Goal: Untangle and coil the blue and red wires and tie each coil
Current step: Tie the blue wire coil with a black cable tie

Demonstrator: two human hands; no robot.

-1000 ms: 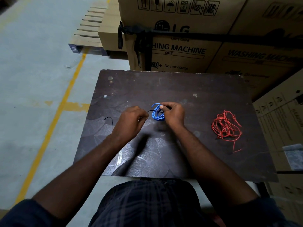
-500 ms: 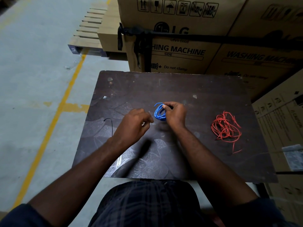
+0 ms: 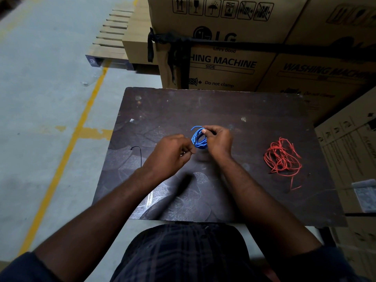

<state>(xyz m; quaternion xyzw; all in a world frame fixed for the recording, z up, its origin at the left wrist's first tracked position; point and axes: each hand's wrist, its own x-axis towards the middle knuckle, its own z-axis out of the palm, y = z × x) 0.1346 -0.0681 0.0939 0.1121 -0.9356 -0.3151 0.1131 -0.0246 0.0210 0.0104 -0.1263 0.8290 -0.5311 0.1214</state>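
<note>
Over the tabletop [image 3: 223, 102], blue coil [image 3: 199, 139] is pinched upright in right hand [image 3: 218, 142].
Left hand [image 3: 168, 154] grip's curled narrow, contents unclear; red wire [image 3: 282, 157] is left tangled, well apart.

Head view, looking down (close).

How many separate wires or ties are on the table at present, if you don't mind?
3: the blue wire coiled in the right hand; the red wire tangled at right; a thin black tie at left. Hands may hide another.

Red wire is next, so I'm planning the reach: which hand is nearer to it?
Right. The right hand holds the blue coil at mid-table, with the red wire off to its right; the left hand is farther left.
</note>
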